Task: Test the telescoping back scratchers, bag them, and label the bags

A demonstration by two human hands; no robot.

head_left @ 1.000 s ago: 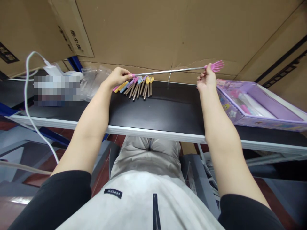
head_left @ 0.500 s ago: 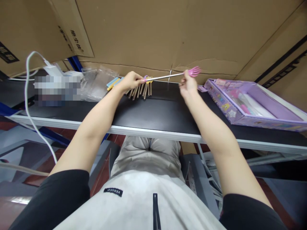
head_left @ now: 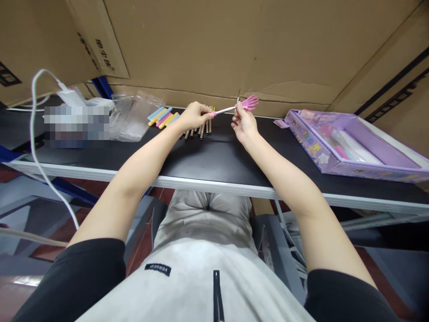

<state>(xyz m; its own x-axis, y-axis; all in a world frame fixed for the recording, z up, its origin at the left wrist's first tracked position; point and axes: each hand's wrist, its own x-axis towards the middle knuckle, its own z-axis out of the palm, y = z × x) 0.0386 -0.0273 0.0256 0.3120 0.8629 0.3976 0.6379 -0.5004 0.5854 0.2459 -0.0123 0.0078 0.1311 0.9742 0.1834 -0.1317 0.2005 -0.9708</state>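
Observation:
A telescopic back scratcher (head_left: 225, 110) with a silver rod and a pink hand-shaped head spans my two hands above the black table. My left hand (head_left: 195, 115) is closed around its pink-tipped end. Just below the pink head, my right hand (head_left: 245, 124) pinches the rod between thumb and fingers, with the other fingers curled. Under and beside my left hand lie several metal rods with dark ends (head_left: 202, 129), their far tips partly hidden. Pink, yellow and blue handle sleeves (head_left: 163, 117) lie to the left of that hand.
Clear plastic bags (head_left: 132, 118) and a blurred-out item (head_left: 77, 127) lie on the left, with a white cable (head_left: 33, 116) hanging over the edge. A purple open box (head_left: 308, 136) holding pink and white packets stands right. Cardboard (head_left: 201, 49) walls the back.
My right hand has moved left toward my left hand, so the back scratcher's rod between them is much shorter. My left hand has shifted slightly right, uncovering more handle sleeves.

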